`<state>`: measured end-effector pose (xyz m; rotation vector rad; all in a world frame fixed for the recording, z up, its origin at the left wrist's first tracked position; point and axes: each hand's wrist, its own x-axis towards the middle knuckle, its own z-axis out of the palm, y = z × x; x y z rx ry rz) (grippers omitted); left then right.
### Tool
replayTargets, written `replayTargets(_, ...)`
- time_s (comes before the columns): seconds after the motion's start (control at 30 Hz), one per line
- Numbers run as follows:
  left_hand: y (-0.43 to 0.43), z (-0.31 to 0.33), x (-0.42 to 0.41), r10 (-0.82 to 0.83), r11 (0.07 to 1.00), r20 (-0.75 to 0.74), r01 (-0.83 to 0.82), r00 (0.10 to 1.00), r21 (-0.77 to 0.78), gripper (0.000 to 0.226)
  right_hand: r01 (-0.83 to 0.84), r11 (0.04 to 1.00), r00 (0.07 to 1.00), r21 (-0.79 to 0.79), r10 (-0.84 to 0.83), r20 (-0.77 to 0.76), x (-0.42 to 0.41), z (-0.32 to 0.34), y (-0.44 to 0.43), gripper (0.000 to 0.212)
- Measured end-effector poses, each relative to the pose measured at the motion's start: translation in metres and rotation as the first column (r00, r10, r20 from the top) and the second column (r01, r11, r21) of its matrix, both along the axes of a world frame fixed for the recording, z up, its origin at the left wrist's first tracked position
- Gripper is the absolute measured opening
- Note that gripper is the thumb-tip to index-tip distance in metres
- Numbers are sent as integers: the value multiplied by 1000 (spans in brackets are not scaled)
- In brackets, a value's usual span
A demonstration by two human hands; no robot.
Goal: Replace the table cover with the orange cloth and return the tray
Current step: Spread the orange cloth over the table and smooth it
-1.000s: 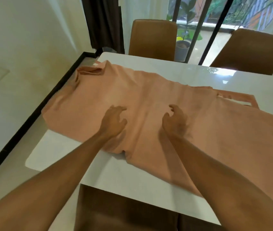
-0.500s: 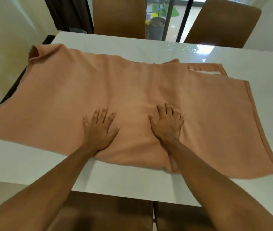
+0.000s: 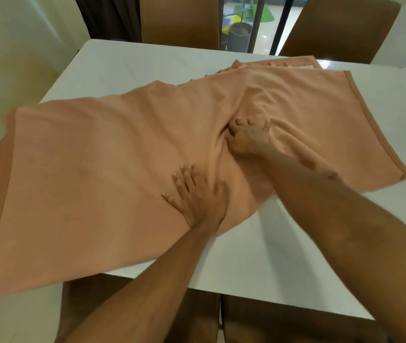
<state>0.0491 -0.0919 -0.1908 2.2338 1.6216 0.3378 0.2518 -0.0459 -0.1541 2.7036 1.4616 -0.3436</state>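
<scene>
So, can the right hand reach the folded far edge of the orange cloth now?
Probably yes: the right hand rests on the orange cloth, with only bare cloth between it and the folded edge.

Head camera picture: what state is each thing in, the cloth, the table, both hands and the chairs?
Orange cloth: lies askew on the table, wrinkled between the hands, left end overhanging the edge.
Table: partly covered, near and far parts bare.
Left hand: flat, fingers straight, pressing the cloth.
Right hand: fingers spread, pushing the cloth into folds.
Far chairs: upright, at the table's far side.
</scene>
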Motion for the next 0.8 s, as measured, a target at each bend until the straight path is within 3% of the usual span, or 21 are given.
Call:
replayTargets(0.1, 1, 8, -13, 34, 999, 133, -34, 991, -1, 74, 93, 973, 996, 214, -89, -28, -50, -11, -40, 52)
replayTargets(0.2, 27, 17, -48, -142, 988, 191, 129, 971, 81, 57, 345, 902, 937, 258, -314, -154, -84, -27, -88, 65)
replayTargets(0.27, 58, 22, -76, -380, 917, 15, 374, 925, 138, 58, 431, 875, 901, 222, -403, -164, -87, -30, -108, 75)
replayTargets(0.37, 111, 23, -116, -562, 813, -277, 582, 780, -9, 72, 481, 862, 876, 160, -462, -142, -80, -30, -107, 90)
replayTargets(0.53, 132, 7, -141, -500, 834, -389, 551, 773, 24, 74, 400, 907, 911, 127, -380, -159, -61, -27, -77, 94)
replayTargets(0.8, 116, 5, -120, -283, 941, -314, 325, 906, 90, 73, 92, 990, 991, 106, -82, -102, -25, -11, 28, 90)
